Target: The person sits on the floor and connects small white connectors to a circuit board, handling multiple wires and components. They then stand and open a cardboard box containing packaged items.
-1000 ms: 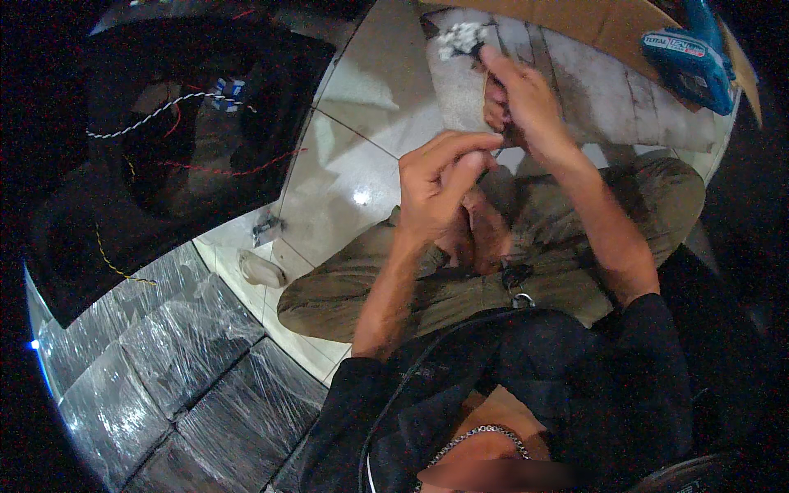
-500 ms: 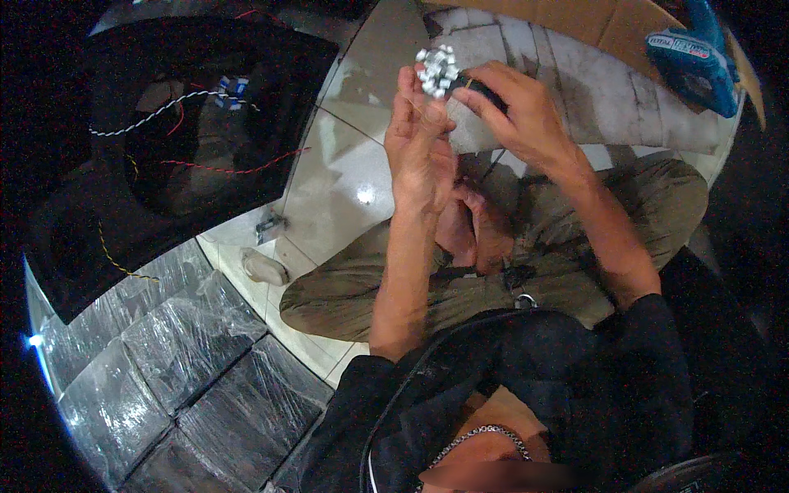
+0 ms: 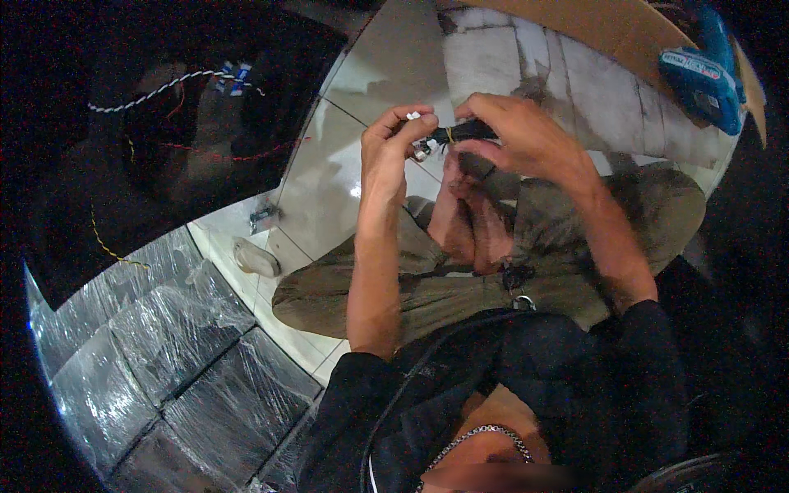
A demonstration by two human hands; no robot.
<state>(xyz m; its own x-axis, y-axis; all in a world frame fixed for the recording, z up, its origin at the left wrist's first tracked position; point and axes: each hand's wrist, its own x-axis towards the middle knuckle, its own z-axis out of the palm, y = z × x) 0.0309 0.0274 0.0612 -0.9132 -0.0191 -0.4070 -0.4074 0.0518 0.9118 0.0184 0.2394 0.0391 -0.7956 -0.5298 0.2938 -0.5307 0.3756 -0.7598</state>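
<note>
In front of me I hold a black cable bundle with a pale yellowish tie round it. White and metallic connector ends cluster at its left end. My left hand is closed on these ends, pinching them between thumb and fingers. From the other side, my right hand has its thumb and fingers round the black part. The palm hides the bundle's right end. Both hands are above my crossed legs and bare feet.
At left lies a large black panel with a black-and-white twisted wire and red wires on it. Plastic-wrapped dark boxes fill the lower left. A small clear packet rests on the tiles. A blue-green pack stands by cardboard.
Both hands have come lower and nearer to me with the bundle. My left fingers, open behind the connectors before, now pinch them, and the bundle lies more level.
</note>
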